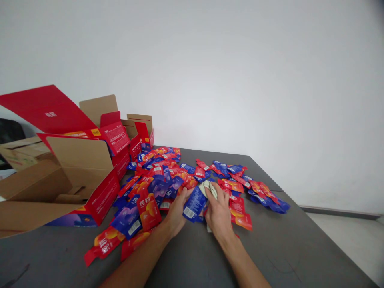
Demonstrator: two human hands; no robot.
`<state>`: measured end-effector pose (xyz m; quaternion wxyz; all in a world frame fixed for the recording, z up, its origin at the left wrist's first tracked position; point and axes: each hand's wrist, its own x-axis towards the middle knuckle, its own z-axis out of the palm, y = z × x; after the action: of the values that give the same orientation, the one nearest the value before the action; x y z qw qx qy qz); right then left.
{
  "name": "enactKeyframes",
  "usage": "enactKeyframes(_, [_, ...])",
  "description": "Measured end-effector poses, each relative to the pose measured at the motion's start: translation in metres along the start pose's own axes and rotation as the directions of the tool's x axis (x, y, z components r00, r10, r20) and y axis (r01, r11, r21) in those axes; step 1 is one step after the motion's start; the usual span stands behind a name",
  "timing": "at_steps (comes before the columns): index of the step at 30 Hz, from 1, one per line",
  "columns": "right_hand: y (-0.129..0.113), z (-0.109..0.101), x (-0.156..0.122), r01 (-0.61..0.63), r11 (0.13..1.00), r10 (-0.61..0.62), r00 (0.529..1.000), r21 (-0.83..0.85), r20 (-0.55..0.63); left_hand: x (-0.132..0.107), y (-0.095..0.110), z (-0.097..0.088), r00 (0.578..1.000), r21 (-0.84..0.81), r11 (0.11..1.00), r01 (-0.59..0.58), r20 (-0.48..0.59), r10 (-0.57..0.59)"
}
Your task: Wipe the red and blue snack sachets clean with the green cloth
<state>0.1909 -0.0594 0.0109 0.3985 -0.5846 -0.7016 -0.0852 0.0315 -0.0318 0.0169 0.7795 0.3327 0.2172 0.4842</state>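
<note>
Filling the lower view, the dark grey worktop (190,258) supports all items recorded. Open red cartons (103,196) stand on its left side, ranked back toward the far edge. Loose red and blue sachets (149,212) lie heaped from the cartons across the middle, thinning toward the right edge. My left hand (177,214) is closed on the side of a blue sachet (193,205), over mid-worktop; my right hand (219,210), fingers curled, grips a pale crumpled cloth (204,185) against its upper end.
</note>
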Motion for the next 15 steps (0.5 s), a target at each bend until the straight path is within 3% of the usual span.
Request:
enactKeyframes(3, [-0.01, -0.003, -0.001, 0.058, 0.998, -0.06, 0.995, 0.026, 0.082, 0.001, 0.005, 0.002, 0.998, -0.063, 0.996, -0.056, 0.023, 0.057])
enactKeyframes(9, [-0.039, -0.01, -0.003, 0.231, 0.968, -0.249, 0.927, 0.096, 0.28, 0.009, 0.016, -0.006, 0.993, -0.152, 0.985, -0.079, -0.102, 0.064])
enactKeyframes(13, [-0.045, -0.016, -0.002, 0.3, 0.937, -0.347, 0.865, 0.181, 0.362, 0.011, 0.016, -0.009, 0.991, -0.106, 0.992, -0.069, -0.123, 0.055])
enactKeyframes(15, [-0.045, -0.018, -0.001, 0.3, 0.932, -0.356, 0.856, 0.202, 0.374, 0.011, 0.015, -0.009, 0.981, -0.013, 0.995, -0.096, -0.171, 0.093])
